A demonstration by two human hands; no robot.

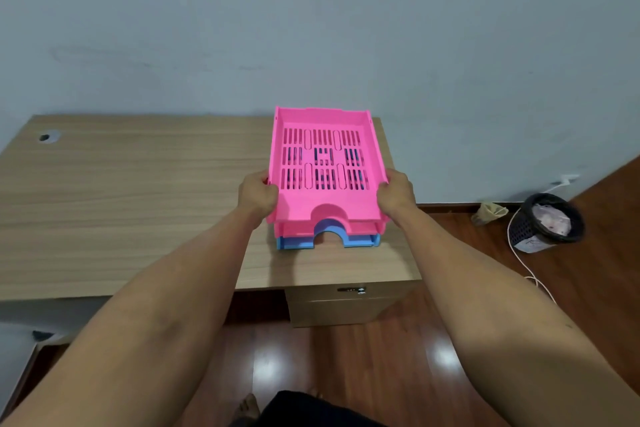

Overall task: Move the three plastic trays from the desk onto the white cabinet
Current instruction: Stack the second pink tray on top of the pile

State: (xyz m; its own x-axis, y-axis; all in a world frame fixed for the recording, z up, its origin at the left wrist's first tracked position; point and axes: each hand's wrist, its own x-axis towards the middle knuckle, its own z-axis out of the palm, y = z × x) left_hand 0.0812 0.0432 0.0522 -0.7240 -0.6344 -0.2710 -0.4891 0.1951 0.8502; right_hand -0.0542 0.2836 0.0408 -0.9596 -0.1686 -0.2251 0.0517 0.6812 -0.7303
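Note:
A stack of three plastic trays stands at the right end of the wooden desk (121,204). The top pink tray (323,198) has a slotted floor and a half-round cutout at its near edge. Under it lies a second pink tray (360,227), and at the bottom a blue tray (346,240). My left hand (257,196) grips the left wall of the top pink tray. My right hand (396,194) grips its right wall. The top tray's near edge sits slightly raised over the one below. The white cabinet is not in view.
A drawer unit with a lock (349,305) hangs under the desk's right end. On the wooden floor at the right stand a black mesh waste bin (547,222) and a small paper bag (490,213). A white cable (519,260) trails there. A cable hole (48,137) marks the desk's far left.

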